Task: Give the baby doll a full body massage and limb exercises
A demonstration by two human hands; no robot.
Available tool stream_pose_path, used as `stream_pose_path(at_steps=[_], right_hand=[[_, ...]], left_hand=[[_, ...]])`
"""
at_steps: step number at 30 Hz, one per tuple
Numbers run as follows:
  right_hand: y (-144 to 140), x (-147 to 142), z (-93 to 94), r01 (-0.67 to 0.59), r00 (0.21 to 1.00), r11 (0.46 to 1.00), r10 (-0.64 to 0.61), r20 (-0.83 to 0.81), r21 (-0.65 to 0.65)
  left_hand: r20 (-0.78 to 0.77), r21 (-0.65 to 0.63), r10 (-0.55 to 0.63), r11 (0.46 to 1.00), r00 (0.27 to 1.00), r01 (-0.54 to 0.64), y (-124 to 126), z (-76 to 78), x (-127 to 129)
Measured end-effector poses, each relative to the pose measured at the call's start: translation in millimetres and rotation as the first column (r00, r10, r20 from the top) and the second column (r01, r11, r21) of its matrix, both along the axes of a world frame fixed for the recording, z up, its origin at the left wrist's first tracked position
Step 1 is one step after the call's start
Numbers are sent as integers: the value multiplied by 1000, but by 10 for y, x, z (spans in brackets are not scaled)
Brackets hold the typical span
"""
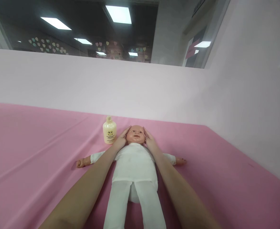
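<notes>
Baby doll [135,165] of pale plastic, dressed in a white cloth suit, lies on its back on the pink cloth-covered table [35,152], with the head toward the pale pink wall [106,89] and the white legs toward the camera. To the left of the doll, its small bare hand rests on the pink cloth at the end of the spread arm. Just left of the doll's head stands a cream-yellow plastic lotion bottle [109,130] with a rounded cap, upright and close to the wall. The left hand [121,138] is open, and its fingers lie flat against the left side of the doll's head, between the bottle and the face. The right hand [149,140] is open in the same way and cups the right side of the head. Both bare forearms run along the two sides of the doll's body. To the right of the doll, its other arm stretches out over the cloth.
</notes>
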State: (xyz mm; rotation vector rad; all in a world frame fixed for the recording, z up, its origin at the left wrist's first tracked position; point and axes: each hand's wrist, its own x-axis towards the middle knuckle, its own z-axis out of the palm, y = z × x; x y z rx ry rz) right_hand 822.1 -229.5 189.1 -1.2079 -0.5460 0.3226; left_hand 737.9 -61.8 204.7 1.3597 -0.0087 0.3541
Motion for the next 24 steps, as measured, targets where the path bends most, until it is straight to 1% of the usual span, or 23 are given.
stream_pose_path(at_steps=[2,3,7,10,12,16,18,20,22,24], right_hand=[[-23,-7,11,8,999,1000,-8,-42,-5],[-30,-8,23,9,999,1000,-10,-35,-18],[-44,-14,55,38,998,995,-34,57,-88],[-58,-39,52,96,988,985,-78,130,-142],[-81,-63,53,113,983,978,-84,164,-177],[-147,-114,82,77,980,959,-23,195,-274],[-172,-136,99,49,975,949,22,220,-312],[-185,-154,109,33,967,946,51,249,-322],[-184,-164,109,20,964,951,64,258,-308],[-177,-168,104,13,965,956,65,255,-292]], left_hand=[[-1,-22,8,1000,1000,-8,-19,-8,2],[-5,-29,4,1000,1000,-5,-25,-11,3],[-8,-51,-9,999,1000,9,-14,-11,8],[-16,-24,-7,1000,1000,7,20,-13,28],[-26,-11,-20,1000,999,20,44,-22,48],[-10,-45,-32,998,999,31,77,-31,73],[-9,-82,-74,994,997,73,87,-11,61],[-14,-101,-128,987,992,126,91,17,35],[-26,-77,-143,987,989,141,85,38,8],[-39,21,-109,994,993,110,74,38,-11]])
